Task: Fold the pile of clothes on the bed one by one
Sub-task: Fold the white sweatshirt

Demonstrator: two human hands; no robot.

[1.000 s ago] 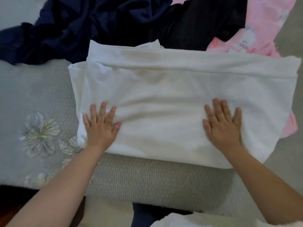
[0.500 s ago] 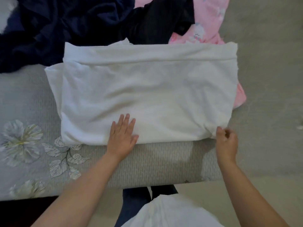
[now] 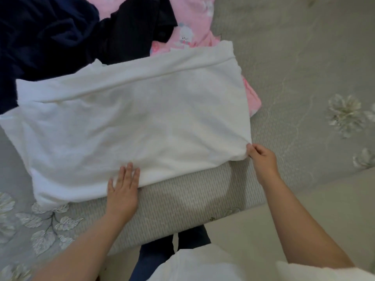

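A white garment (image 3: pixel 129 122) lies spread flat on the grey bed (image 3: pixel 182 203), folded over along its far edge. My left hand (image 3: pixel 122 187) rests flat on the near edge of it, fingers straight. My right hand (image 3: pixel 261 159) pinches the garment's near right corner between thumb and fingers. Behind it lies the pile: a dark navy garment (image 3: pixel 44 37), a black garment (image 3: pixel 138 31) and a pink printed garment (image 3: pixel 192 21).
The bed's near edge (image 3: pixel 213 218) runs just in front of my hands, with pale floor (image 3: pixel 263 230) beyond it at the right. The bedspread at the right (image 3: pixel 304 78) carries a flower print. My legs show below the edge.
My right hand left the flat of the white garment and took hold of its near right corner. My left hand slid toward the middle of the near edge. The view swung right.
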